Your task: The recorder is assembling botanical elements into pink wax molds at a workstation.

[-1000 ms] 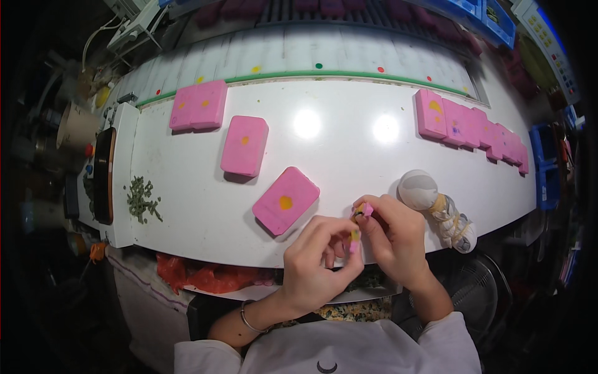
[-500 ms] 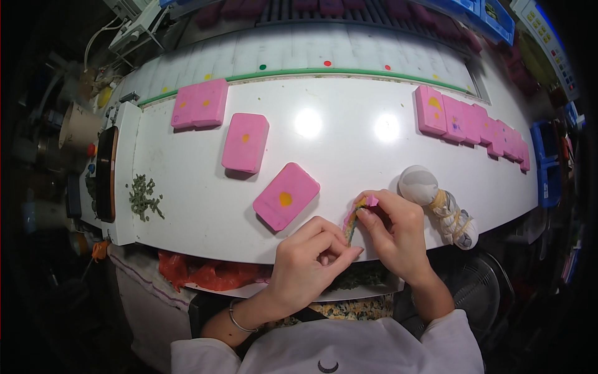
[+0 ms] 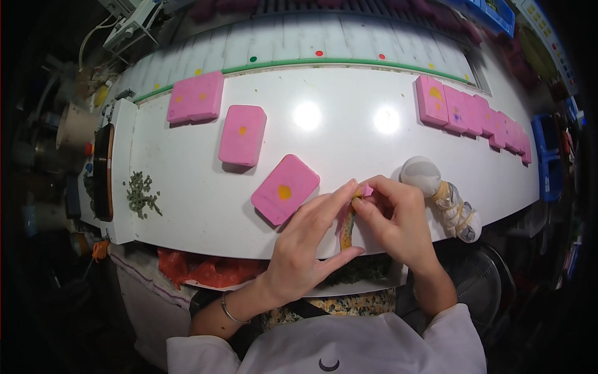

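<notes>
In front of me, close to the table's near edge, my right hand [image 3: 402, 218] pinches a narrow, worn-looking strip [image 3: 346, 232] between thumb and fingers. The strip is mottled yellow and green with a pink edge, and its pink tip shows above the pinch. My left hand [image 3: 302, 240] is beside it, fingers stretched toward the strip's upper end and thumb spread near its lower end. Just beyond my left hand lies a pink block [image 3: 285, 189] with a yellow spot. To the right of my right hand rests a round-headed white cloth bundle [image 3: 422, 177], its neck wound with cord.
Another pink block [image 3: 242, 136] and a pink pair [image 3: 196, 98] sit farther left on the white table [image 3: 336, 137]. Several pink blocks [image 3: 456, 108] stand in a row at right. Green bits [image 3: 142, 194] are scattered at left. Red plastic [image 3: 212, 268] lies below the near edge.
My left hand has opened from a pinch on the strip's lower end, its fingers reaching forward along the strip. More of the strip shows. My right hand keeps its pinch.
</notes>
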`<action>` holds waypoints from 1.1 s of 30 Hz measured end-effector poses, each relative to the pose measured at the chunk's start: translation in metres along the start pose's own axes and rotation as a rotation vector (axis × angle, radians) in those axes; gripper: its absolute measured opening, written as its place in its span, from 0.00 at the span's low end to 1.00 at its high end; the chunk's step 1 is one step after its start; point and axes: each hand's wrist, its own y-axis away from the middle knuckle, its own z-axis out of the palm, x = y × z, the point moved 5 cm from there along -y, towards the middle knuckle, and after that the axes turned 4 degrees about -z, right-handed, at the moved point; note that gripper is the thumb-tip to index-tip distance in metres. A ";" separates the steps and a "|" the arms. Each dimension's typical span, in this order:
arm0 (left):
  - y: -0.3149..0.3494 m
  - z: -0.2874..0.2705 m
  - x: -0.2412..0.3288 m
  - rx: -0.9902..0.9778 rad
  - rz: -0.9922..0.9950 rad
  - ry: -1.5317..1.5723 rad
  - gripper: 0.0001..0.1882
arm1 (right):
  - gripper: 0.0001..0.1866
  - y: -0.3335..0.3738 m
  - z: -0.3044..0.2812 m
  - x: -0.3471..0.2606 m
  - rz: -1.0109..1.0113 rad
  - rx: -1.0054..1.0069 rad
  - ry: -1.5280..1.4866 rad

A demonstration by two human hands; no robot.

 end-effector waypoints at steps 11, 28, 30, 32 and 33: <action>-0.005 0.003 0.000 -0.087 0.154 -0.042 0.42 | 0.12 -0.005 0.005 0.010 0.199 0.006 -0.304; -0.016 0.001 -0.001 -0.172 0.003 -0.016 0.50 | 0.37 0.031 -0.066 -0.010 -0.171 0.071 0.741; -0.017 0.001 -0.001 -0.177 -0.002 -0.003 0.50 | 0.39 0.034 -0.068 -0.007 -0.174 0.026 0.735; -0.016 0.001 -0.003 -0.178 -0.010 0.001 0.51 | 0.38 0.033 -0.064 -0.010 -0.131 -0.075 0.762; -0.015 0.000 -0.005 -0.175 -0.009 -0.001 0.51 | 0.38 0.032 -0.060 -0.011 -0.137 -0.086 0.762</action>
